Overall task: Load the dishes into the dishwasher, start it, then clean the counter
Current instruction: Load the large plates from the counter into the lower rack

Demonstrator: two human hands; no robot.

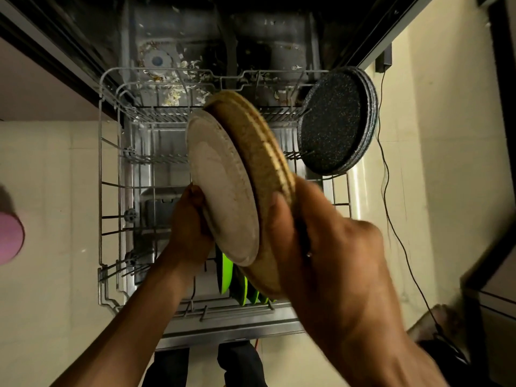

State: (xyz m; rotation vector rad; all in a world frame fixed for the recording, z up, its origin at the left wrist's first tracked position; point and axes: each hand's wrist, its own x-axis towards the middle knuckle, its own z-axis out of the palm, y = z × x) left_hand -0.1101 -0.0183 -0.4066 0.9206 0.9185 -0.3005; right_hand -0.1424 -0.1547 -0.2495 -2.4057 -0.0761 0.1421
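Plates (223, 188) gripped on edge between both hands' fingers (282, 208), above rack (111, 174).

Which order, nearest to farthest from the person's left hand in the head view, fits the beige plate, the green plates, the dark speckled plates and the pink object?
From the left hand:
1. Beige plate, held in its grip.
2. Green plates, racked just below.
3. Dark speckled plates, upper right, and pink object, far left: too close to call.

Single head-worn view, looking steeply down, close above the pulled-out dishwasher rack (111, 174), wide-angle
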